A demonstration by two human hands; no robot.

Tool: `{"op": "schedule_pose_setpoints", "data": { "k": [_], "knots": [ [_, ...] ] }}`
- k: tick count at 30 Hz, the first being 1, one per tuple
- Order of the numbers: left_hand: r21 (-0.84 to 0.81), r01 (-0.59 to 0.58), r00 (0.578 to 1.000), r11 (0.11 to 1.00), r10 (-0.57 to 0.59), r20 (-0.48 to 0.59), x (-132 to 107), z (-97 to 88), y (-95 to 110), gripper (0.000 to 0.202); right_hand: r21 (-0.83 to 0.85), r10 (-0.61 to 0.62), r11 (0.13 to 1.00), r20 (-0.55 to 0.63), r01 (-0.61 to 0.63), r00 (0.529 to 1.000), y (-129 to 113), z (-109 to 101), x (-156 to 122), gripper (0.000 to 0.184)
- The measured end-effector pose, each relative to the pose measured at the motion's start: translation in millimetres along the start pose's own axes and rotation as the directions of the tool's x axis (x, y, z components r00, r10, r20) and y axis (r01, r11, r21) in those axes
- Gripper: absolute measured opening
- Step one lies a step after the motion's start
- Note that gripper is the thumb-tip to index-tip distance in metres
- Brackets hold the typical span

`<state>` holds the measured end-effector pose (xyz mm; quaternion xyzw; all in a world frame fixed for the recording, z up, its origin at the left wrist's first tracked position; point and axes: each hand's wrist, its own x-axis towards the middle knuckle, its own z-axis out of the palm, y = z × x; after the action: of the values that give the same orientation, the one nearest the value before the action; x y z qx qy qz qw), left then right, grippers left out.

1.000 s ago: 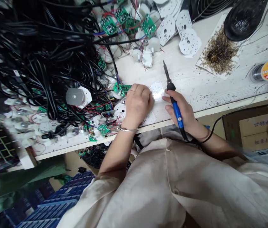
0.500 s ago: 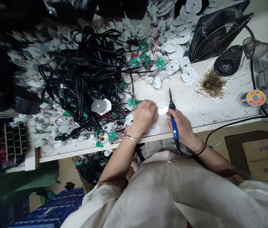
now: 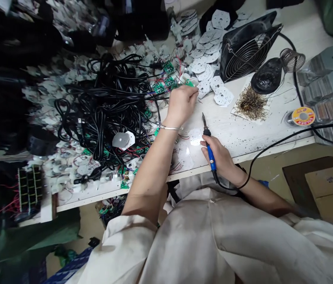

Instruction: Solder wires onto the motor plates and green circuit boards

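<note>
Right hand (image 3: pixel 221 159) clamped round blue soldering iron (image 3: pixel 211 157) — metal tip up, near round white plate (image 3: pixel 196 137) on speckled white bench (image 3: pixel 261 138). Left hand (image 3: pixel 181 104), silver bangle (image 3: pixel 169 127) at wrist, reaches across; fingers (image 3: pixel 191 91) together at green circuit board (image 3: pixel 189 83) — hold cannot be told. Boards nearby carry red leads; stacked perforated plates (image 3: pixel 204 88) show no wires. Farther: tangled black cables (image 3: pixel 104 106), brown rosin crumbs (image 3: pixel 252 103), solder spool (image 3: pixel 303 116), wire-caged fan (image 3: pixel 249 49).
</note>
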<state>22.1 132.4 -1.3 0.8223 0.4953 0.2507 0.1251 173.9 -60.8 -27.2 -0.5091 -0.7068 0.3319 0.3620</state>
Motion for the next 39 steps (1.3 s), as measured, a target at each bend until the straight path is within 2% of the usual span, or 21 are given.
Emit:
{"op": "schedule_pose_setpoints", "data": {
  "k": [2,4,8,10,12,16,20,24,27,29,31,34,39],
  "knots": [
    [-0.022,0.015,1.0,1.0,-0.015,-0.016,-5.5,-2.9,0.3,0.02,-0.001,0.005,1.0,0.006,-0.005,1.0,-0.3,-0.6,0.3,0.038],
    [-0.087,0.053,0.995,0.995,-0.06,-0.079,-16.5,-10.2,3.9,0.019,-0.011,0.005,1.0,0.005,-0.005,1.0,0.1,-0.9,0.3,0.039],
    [-0.145,0.181,0.963,0.973,-0.205,-0.175,-56.7,-33.8,20.1,0.02,-0.013,-0.028,1.0,0.004,0.028,1.0,2.0,-0.3,-0.3,0.039],
    [-0.077,0.173,0.97,0.982,-0.184,-0.161,-82.5,-44.8,29.1,0.02,-0.014,-0.045,0.999,0.005,0.045,0.999,2.5,-0.4,-0.9,0.039],
    [0.015,0.108,0.989,0.994,-0.106,-0.105,-106.6,-50.1,35.2,0.019,-0.02,-0.046,0.999,0.008,0.047,0.999,2.4,-1.1,-1.6,0.04],
    [0.118,0.012,1.0,0.993,-0.014,0.02,-136.8,-42.3,36.2,0.018,-0.016,-0.03,0.999,0.008,0.03,1.0,3.5,-2.0,-3.0,0.042],
    [0.117,0.056,0.995,0.992,-0.065,0.072,-143.7,-29.5,36.3,0.013,0.025,-0.045,0.999,-0.012,0.045,0.999,5.2,-2.4,-2.5,0.043],
    [0.105,0.108,0.989,0.989,-0.118,0.094,-144.5,-23.3,40.9,0.01,0.14,0.01,0.99,-0.035,-0.005,0.999,0.3,-7.6,-6.3,0.044],
    [0.087,0.135,0.985,0.987,-0.143,0.098,-145.1,-22.0,41.8,0.013,0.269,0.084,0.962,-0.149,-0.041,0.985,-5.1,-14.1,-16.8,0.039],
    [0.072,0.15,0.981,0.986,-0.157,0.116,-145.0,-22.8,41.2,0.014,0.365,0.146,0.93,-0.249,-0.047,0.957,-6.7,-17.4,-24.5,0.029],
    [0.06,0.151,0.978,0.987,-0.158,0.133,-144.4,-25.1,40.7,0.014,0.443,0.225,0.893,-0.295,-0.075,0.929,-6.5,-18.9,-29.3,0.023],
    [0.061,0.125,0.98,0.99,-0.133,0.15,-143.3,-30.1,40.6,0.014,0.506,0.323,0.848,-0.259,-0.157,0.91,-5.9,-19.0,-29.2,0.028],
    [0.047,0.09,0.98,0.995,-0.097,0.176,-141.0,-36.1,39.7,0.013,0.497,0.32,0.845,-0.173,-0.198,0.931,-8.8,-20.8,-21.5,0.026]
  ]
}}
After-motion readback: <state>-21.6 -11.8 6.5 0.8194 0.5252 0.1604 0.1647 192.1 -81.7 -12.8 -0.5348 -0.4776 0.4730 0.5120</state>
